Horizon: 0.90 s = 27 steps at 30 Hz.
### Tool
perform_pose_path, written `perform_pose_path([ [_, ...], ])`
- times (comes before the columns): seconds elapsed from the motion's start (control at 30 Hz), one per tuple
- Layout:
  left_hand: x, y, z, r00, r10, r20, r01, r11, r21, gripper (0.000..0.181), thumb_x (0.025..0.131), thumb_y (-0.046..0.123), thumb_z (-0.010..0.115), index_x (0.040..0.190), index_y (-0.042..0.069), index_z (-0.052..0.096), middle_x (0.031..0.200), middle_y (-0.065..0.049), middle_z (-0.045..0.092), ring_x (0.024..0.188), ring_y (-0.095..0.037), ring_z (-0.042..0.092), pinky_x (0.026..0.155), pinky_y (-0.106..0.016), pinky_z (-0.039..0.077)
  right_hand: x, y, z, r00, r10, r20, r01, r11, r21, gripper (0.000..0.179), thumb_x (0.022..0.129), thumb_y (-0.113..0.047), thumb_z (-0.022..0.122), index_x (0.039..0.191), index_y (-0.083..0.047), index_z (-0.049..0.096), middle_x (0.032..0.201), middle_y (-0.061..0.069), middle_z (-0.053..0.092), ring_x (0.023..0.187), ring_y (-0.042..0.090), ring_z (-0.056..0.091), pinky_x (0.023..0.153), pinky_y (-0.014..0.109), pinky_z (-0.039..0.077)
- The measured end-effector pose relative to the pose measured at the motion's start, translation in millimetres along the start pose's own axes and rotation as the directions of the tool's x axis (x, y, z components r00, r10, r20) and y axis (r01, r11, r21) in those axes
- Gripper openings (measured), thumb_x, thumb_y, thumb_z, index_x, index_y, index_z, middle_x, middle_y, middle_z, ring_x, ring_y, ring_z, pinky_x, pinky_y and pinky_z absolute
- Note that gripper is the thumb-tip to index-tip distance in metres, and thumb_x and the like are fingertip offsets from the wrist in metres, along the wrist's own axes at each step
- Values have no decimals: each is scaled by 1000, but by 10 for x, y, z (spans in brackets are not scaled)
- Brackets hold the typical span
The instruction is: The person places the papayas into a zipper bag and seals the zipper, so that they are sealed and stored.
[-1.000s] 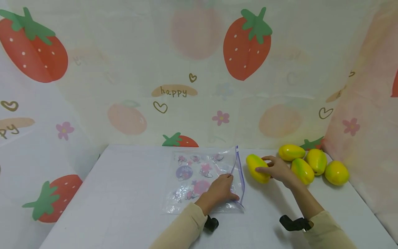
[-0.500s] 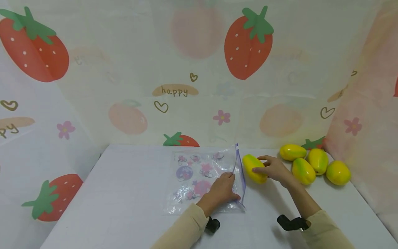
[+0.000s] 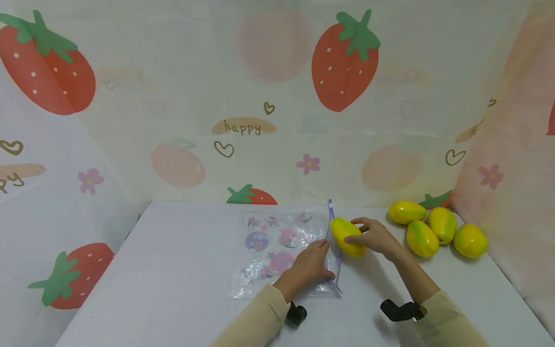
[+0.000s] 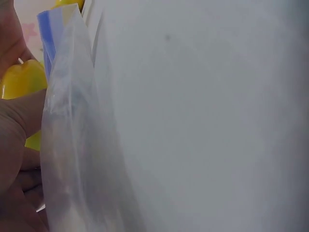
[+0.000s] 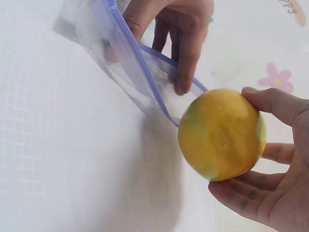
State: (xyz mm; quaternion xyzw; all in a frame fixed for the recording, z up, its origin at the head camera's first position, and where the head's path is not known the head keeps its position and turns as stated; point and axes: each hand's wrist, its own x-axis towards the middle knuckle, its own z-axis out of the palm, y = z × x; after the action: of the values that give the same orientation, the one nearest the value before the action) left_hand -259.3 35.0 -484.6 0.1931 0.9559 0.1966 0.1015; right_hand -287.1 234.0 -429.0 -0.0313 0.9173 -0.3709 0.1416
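Note:
My left hand (image 3: 309, 265) reaches over a clear zip bag (image 3: 257, 260) printed with pink and purple pictures. In the right wrist view its thumb and fingers are spread inside the mouth of the bag, between two purple zip strips (image 5: 140, 58), keeping them apart. My right hand (image 3: 376, 236) grips a glossy yellow-green mango (image 3: 347, 237) with thumb and fingers. The mango is raised right beside the bag's mouth; in the right wrist view its rounded end (image 5: 222, 137) overlaps the zip edge, and I cannot tell if they touch.
Several more mangoes (image 3: 422, 239) lie in a group at the table's right back. The white table (image 3: 173, 270) meets a patterned cloth wall (image 3: 269, 164) behind it and on both sides. A black wrist mount (image 3: 401, 311) sticks out from each sleeve.
My right hand has carried the mango steadily left, from a little way off up to the bag's mouth. The left hand and the bag have hardly moved.

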Motion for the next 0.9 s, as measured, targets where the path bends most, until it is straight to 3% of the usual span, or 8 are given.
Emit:
perform_pose_path([
  [0.3, -3, -20, -15, 1000, 0, 15, 2, 993, -122, 77, 83, 31, 77, 148, 12, 41, 153, -4, 42, 140, -20, 42, 115, -36, 34, 54, -16, 63, 1000, -1, 13, 1, 1000, -11, 75, 82, -43, 74, 139, -3, 47, 134, 32, 51, 113, 39, 56, 92, 51, 52],
  [0.53, -24, -76, 1, 997, 42, -67, -57, 973, -224, 52, 98, 22, 57, 146, 8, 44, 149, -7, 48, 138, -22, 45, 114, -38, 35, 95, 3, 127, 1000, 1, -5, -1, 999, -36, 74, 81, -40, 76, 137, -1, 49, 126, 30, 57, 104, 34, 59, 87, 46, 53],
  [0.73, -30, -66, 2, 993, -40, -113, -3, 935, -354, 38, 94, 17, 62, 130, 9, 54, 134, -9, 59, 121, -22, 57, 106, -39, 44, 93, -3, 142, 1000, 13, -4, -14, 999, -50, 75, 80, -41, 76, 137, -2, 49, 123, 30, 59, 101, 33, 59, 85, 45, 53],
  [0.9, -11, -67, 10, 981, -99, -164, 24, 913, -408, 35, 88, 14, 68, 119, 10, 52, 121, -10, 63, 102, -21, 60, 98, -38, 49, 89, -16, 143, 1000, 12, -4, -12, 998, -54, 74, 80, -40, 76, 137, -2, 49, 123, 30, 59, 101, 33, 60, 86, 46, 54],
])
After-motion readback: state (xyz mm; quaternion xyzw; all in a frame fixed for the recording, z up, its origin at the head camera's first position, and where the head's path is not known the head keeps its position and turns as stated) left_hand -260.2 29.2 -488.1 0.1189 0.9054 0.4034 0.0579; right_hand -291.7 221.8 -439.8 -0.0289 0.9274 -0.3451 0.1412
